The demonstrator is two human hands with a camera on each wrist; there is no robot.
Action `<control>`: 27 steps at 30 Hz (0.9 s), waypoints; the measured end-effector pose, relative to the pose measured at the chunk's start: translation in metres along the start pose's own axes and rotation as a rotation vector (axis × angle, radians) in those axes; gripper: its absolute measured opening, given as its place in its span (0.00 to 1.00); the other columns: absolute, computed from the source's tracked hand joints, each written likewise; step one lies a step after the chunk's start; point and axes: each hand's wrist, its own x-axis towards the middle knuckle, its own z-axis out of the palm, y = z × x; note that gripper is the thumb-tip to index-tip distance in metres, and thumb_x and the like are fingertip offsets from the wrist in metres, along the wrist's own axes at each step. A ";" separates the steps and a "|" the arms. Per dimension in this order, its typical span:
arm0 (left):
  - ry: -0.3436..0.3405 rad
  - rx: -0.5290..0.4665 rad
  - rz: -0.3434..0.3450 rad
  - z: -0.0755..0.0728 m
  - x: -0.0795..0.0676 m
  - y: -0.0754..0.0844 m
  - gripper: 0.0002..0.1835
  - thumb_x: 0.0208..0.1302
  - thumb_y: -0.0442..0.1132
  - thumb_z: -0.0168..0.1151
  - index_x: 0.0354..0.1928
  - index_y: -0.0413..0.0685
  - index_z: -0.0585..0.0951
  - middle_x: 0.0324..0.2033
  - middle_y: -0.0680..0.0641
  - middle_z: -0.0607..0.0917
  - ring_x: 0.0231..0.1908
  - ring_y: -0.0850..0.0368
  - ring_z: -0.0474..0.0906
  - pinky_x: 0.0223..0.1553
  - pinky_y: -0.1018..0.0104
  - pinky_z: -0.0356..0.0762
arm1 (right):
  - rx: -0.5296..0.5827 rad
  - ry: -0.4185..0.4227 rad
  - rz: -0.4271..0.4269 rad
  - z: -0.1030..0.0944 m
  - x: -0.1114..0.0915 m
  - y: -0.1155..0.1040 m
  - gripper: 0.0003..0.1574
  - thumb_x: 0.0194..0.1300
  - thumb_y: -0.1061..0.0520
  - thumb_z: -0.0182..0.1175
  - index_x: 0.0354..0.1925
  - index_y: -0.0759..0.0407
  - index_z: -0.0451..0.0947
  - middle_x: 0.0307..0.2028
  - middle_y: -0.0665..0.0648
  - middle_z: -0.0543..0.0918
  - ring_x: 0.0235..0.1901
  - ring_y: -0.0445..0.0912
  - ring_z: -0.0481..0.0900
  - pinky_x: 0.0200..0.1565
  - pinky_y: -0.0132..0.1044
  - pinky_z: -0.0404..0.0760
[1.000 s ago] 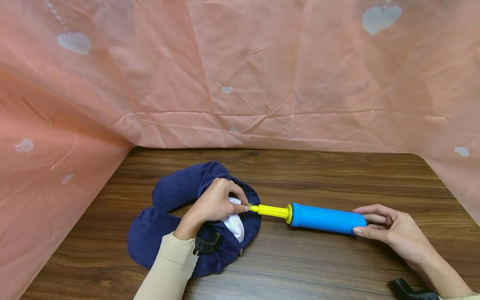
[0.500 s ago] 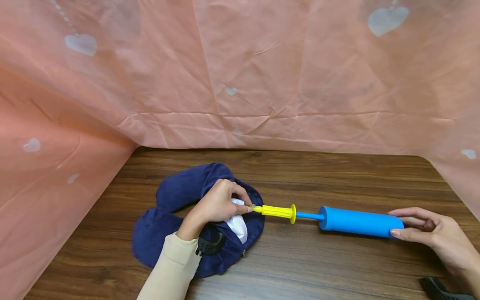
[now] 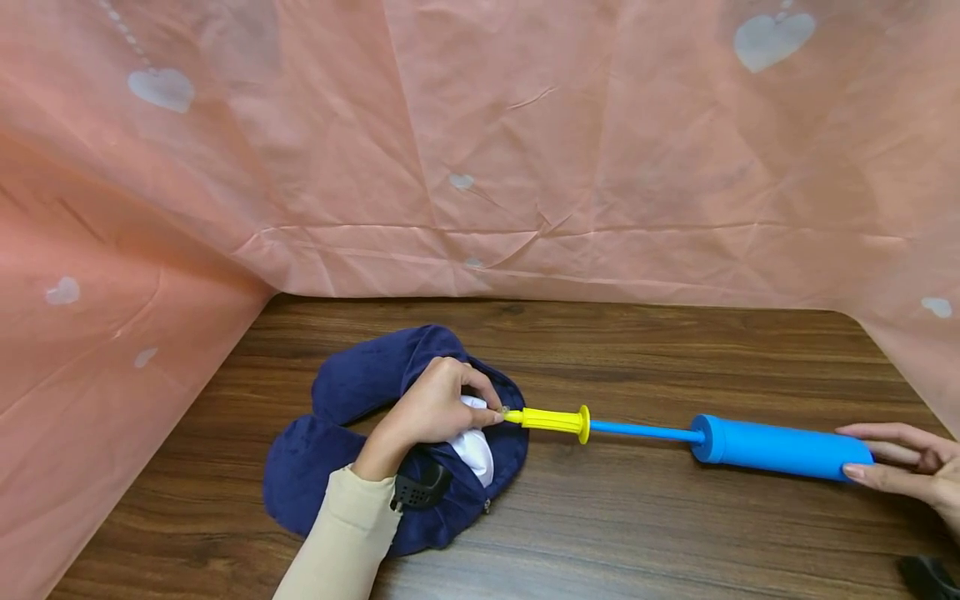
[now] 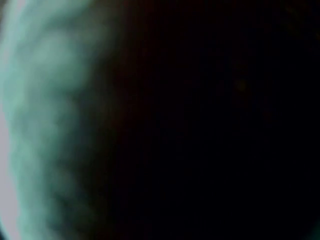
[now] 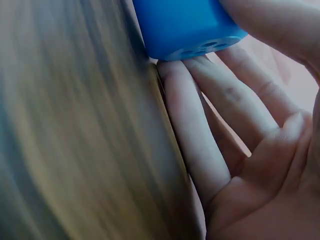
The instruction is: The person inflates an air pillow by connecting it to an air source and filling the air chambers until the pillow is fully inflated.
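Note:
A hand pump lies across the wooden surface, its blue barrel [image 3: 780,448] at right and its yellow nozzle end [image 3: 551,421] at left, joined by a bare blue rod [image 3: 645,431]. My left hand [image 3: 438,402] pinches a small clear valve [image 3: 505,412] where the yellow tip meets it. Under that hand lies a navy U-shaped neck pillow [image 3: 367,358], white lining [image 3: 474,454] showing through its opening. My right hand [image 3: 911,462] grips the barrel's far end between thumb and fingers; in the right wrist view the fingers [image 5: 195,120] reach the barrel's holed end. The left wrist view is dark and blurred.
A pink curtain [image 3: 480,150] with pale hearts hangs behind and along both sides of the dark wooden table [image 3: 637,533]. A black wrist device [image 3: 422,487] sits at the left cuff, over the pillow.
My right hand has drawn the blue barrel to the right, away from the yellow end, baring a long stretch of rod. My left hand keeps its pinch at the valve.

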 end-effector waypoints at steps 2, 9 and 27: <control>0.008 -0.013 -0.003 -0.001 0.000 0.001 0.07 0.59 0.34 0.81 0.28 0.55 0.93 0.31 0.56 0.92 0.28 0.63 0.78 0.29 0.72 0.72 | -0.015 -0.017 0.042 0.008 -0.002 -0.012 0.35 0.71 0.68 0.67 0.56 0.26 0.83 0.43 0.25 0.88 0.38 0.28 0.88 0.35 0.27 0.83; 0.031 -0.027 0.000 -0.004 -0.001 0.001 0.06 0.58 0.33 0.82 0.28 0.54 0.94 0.31 0.55 0.93 0.30 0.63 0.80 0.32 0.72 0.75 | -0.035 -0.050 0.081 0.039 -0.006 -0.049 0.27 0.73 0.63 0.69 0.62 0.36 0.85 0.45 0.23 0.88 0.42 0.24 0.85 0.38 0.28 0.83; 0.052 0.010 0.038 -0.003 -0.004 0.005 0.07 0.57 0.33 0.82 0.27 0.53 0.93 0.32 0.55 0.92 0.34 0.61 0.82 0.37 0.70 0.78 | -0.037 -0.101 0.051 0.094 -0.004 -0.090 0.25 0.70 0.58 0.73 0.64 0.51 0.85 0.47 0.29 0.90 0.50 0.15 0.76 0.43 0.24 0.84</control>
